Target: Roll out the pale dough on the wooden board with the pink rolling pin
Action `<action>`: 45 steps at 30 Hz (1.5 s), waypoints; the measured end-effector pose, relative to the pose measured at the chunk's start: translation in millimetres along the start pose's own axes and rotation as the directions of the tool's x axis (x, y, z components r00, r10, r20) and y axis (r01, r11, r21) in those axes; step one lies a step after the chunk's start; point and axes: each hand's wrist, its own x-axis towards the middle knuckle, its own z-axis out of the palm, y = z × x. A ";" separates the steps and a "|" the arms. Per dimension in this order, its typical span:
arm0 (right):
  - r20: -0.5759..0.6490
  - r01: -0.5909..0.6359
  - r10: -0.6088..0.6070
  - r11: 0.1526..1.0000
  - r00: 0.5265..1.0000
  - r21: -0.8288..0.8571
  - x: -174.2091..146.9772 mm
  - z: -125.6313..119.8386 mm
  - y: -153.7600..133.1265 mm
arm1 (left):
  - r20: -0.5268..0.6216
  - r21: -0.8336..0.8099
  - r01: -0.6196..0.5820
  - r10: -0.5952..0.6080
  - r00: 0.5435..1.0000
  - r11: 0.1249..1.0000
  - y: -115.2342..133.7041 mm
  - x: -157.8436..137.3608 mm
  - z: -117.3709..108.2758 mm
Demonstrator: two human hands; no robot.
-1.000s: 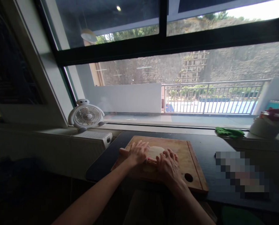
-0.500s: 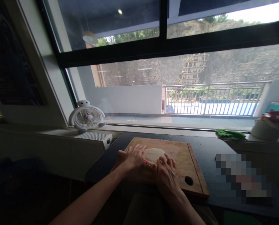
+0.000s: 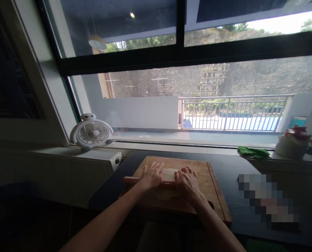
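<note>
A wooden rolling pin (image 3: 131, 180) lies crosswise on the cutting board (image 3: 204, 178), its left end sticking out past my left hand (image 3: 153, 175). My left hand rests on the pin with its fingers stretched forward. Farther right, my right hand (image 3: 188, 180) also lies over the pin, fingers reaching ahead and slightly bent. Between the hands, pale flattened dough (image 3: 171, 172) shows beyond the pin, and some of it appears on the near side. Both palms hide much of the pin, and part of the dough is covered.
The board sits on a dark table (image 3: 225, 168) by a window. A white fan (image 3: 95, 133) stands at the left, above a white heater-like box (image 3: 111, 158). On the sill at right are a green cloth (image 3: 253, 152) and a pale pot (image 3: 292, 145). A blurred-out item lies on the table's right.
The rolling pin is now more level across the board. My right hand has moved slightly forward with its fingers straighter. The camera view has shifted a little.
</note>
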 end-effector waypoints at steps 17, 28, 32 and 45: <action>-0.008 0.034 -0.034 0.999 0.999 -0.010 -10.5 2.4 -2.7 | -0.189 0.032 -0.046 0.052 0.981 0.998 7.5 -19.1 0.5; -0.104 0.129 -0.135 0.990 0.985 -0.061 -72.0 4.8 -8.1 | -0.250 0.035 -0.191 0.194 0.949 0.981 10.2 -79.1 -4.7; -0.111 0.141 -0.148 0.988 0.983 -0.069 -67.7 4.7 -6.1 | -0.247 0.054 -0.203 0.210 0.946 0.978 10.5 -76.7 -5.7; -0.099 0.122 -0.124 0.992 0.987 -0.032 -38.4 2.8 4.7 | -0.330 0.113 -0.205 0.231 0.915 0.972 23.8 -67.8 5.0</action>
